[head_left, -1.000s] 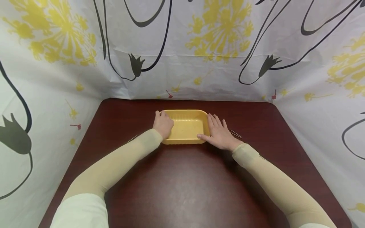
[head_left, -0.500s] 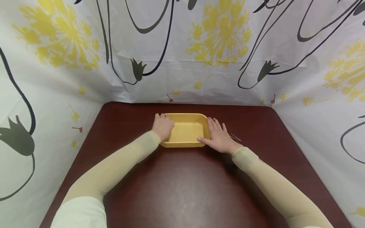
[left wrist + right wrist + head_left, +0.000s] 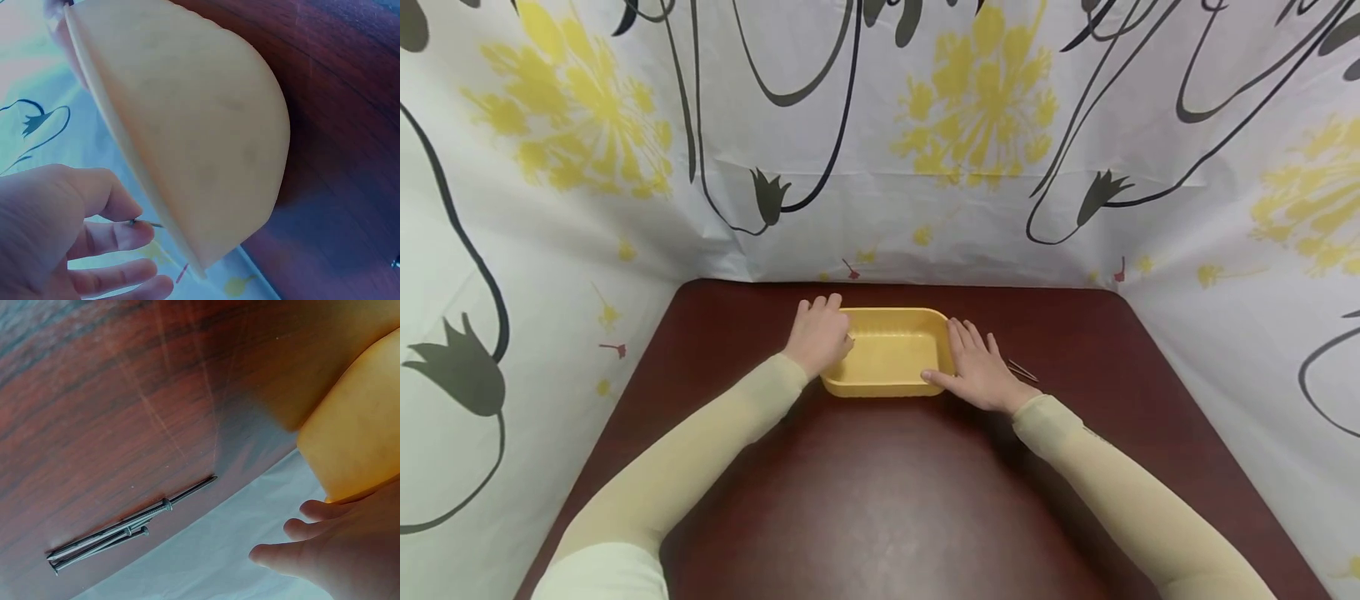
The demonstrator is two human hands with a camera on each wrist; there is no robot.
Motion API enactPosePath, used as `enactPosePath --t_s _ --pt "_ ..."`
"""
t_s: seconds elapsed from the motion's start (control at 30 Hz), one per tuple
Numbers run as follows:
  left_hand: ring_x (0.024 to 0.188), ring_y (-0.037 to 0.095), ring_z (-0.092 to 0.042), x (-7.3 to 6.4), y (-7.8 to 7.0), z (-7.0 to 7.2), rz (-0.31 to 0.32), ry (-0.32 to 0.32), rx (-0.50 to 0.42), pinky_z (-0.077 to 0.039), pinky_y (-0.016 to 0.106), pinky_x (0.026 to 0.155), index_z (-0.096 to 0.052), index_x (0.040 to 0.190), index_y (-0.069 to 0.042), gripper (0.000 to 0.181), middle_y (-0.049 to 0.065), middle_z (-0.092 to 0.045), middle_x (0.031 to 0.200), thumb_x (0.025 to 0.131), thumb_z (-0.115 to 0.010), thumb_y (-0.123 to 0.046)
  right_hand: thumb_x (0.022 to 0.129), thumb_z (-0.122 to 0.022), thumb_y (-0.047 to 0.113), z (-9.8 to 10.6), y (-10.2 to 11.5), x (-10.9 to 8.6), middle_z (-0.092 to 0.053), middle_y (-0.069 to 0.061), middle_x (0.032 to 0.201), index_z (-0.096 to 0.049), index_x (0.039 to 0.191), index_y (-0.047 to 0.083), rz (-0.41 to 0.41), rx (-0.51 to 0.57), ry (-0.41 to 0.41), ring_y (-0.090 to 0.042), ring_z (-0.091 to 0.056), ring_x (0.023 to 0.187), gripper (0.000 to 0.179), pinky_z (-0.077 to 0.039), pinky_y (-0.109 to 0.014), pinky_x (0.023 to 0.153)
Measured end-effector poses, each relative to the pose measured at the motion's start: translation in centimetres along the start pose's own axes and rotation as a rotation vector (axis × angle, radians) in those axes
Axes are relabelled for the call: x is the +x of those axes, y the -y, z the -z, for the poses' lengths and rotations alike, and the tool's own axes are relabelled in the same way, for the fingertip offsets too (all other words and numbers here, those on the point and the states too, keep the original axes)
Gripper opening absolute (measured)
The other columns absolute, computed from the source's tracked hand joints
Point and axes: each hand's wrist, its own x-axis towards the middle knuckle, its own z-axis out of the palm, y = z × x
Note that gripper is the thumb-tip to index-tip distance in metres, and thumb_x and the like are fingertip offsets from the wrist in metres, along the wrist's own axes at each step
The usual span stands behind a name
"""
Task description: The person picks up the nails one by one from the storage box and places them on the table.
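Observation:
A yellow plastic tray [image 3: 887, 390] with rounded corners stands on the dark red table. In the left wrist view, my left hand [image 3: 50, 231] pinches a thin nail [image 3: 149, 223] between thumb and index finger, beside the tray's rim. From the head view, that left hand [image 3: 817, 337] is at the tray's left end, its fingertips partly hidden. My right hand [image 3: 983, 373] rests on the tray's right end, fingers straight along the rim and thumb over the near right corner. Several loose nails [image 3: 106, 540] lie on the table to the right of that hand.
The wood-grained table [image 3: 880, 492] reaches back to a white patterned cloth [image 3: 880, 225] hung behind it and along both sides. A small metallic thing [image 3: 396, 260] is cut off by the left wrist view's right edge.
My left hand has shifted left and lifted a little off the tray's left end. The right hand keeps its place on the tray. The whole head view has tilted upward.

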Motion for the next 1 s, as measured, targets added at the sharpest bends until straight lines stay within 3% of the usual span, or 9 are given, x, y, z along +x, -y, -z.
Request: enactPosePath --t_s 0.2,0.33,0.57,0.73,0.87,1.0 --pt "0.084 0.028 -0.048 -0.8 0.6 0.7 0.005 -0.091 -0.019 -0.039 0.045 0.076 -0.069 0.080 -0.014 0.017 0.008 -0.051 0.101 0.092 -0.067 -0.027 0.086 -0.036 0.086 -0.1 0.0 0.0 -0.008 -0.017 0.167 0.001 0.161 0.006 -0.002 -0.001 0.000 -0.034 -0.002 0.153 0.116 -0.006 -0.066 0.115" --pt "0.093 0.031 -0.053 -1.5 1.1 1.2 0.008 -0.212 -0.074 -0.041 0.048 0.081 -0.070 0.086 -0.012 0.012 0.010 -0.057 0.112 0.090 -0.062 -0.020 0.088 -0.040 0.084 0.0 0.0 0.0 -0.009 -0.017 0.167 0.001 0.161 0.005 0.001 0.000 -0.004 -0.035 -0.002 0.153 0.115 -0.006 -0.067 0.114" --pt "0.102 0.032 -0.056 -3.1 1.9 1.2 -0.009 -0.427 -0.177 -0.042 0.051 0.086 -0.063 0.077 -0.013 0.009 0.011 -0.060 0.121 0.085 -0.064 -0.017 0.091 -0.049 0.075 -0.3 0.0 -0.3 -0.010 -0.017 0.167 0.000 0.161 0.005 -0.001 0.010 -0.015 -0.036 -0.004 0.153 0.111 -0.006 -0.068 0.114" --pt "0.105 0.032 -0.057 -4.6 3.0 0.8 -0.009 -0.539 -0.259 -0.042 0.052 0.088 -0.059 0.073 -0.013 0.013 0.012 -0.061 0.120 0.084 -0.065 -0.016 0.089 -0.043 0.081 -0.5 -0.1 -0.4 -0.012 -0.018 0.166 -0.002 0.161 0.004 0.002 0.004 -0.027 -0.037 -0.006 0.153 0.114 -0.007 -0.068 0.113" --pt "0.105 0.033 -0.058 -6.1 4.4 0.2 0.031 -0.599 -0.316 -0.042 0.052 0.086 -0.060 0.072 -0.013 0.012 0.014 -0.062 0.120 0.082 -0.067 -0.016 0.086 -0.036 0.087 -0.5 -0.2 -0.3 -0.012 -0.018 0.166 -0.003 0.161 0.003 0.007 -0.002 -0.035 -0.036 -0.006 0.153 0.117 -0.007 -0.067 0.114" --pt "0.106 0.034 -0.058 -7.5 5.7 -0.6 0.080 -0.591 -0.325 -0.042 0.053 0.086 -0.060 0.071 -0.014 0.012 0.014 -0.062 0.120 0.081 -0.067 -0.016 0.086 -0.033 0.087 -0.7 -0.3 -0.3 -0.011 -0.017 0.166 -0.003 0.161 0.004 0.007 -0.007 -0.042 -0.036 -0.006 0.153 0.117 -0.007 -0.067 0.114"
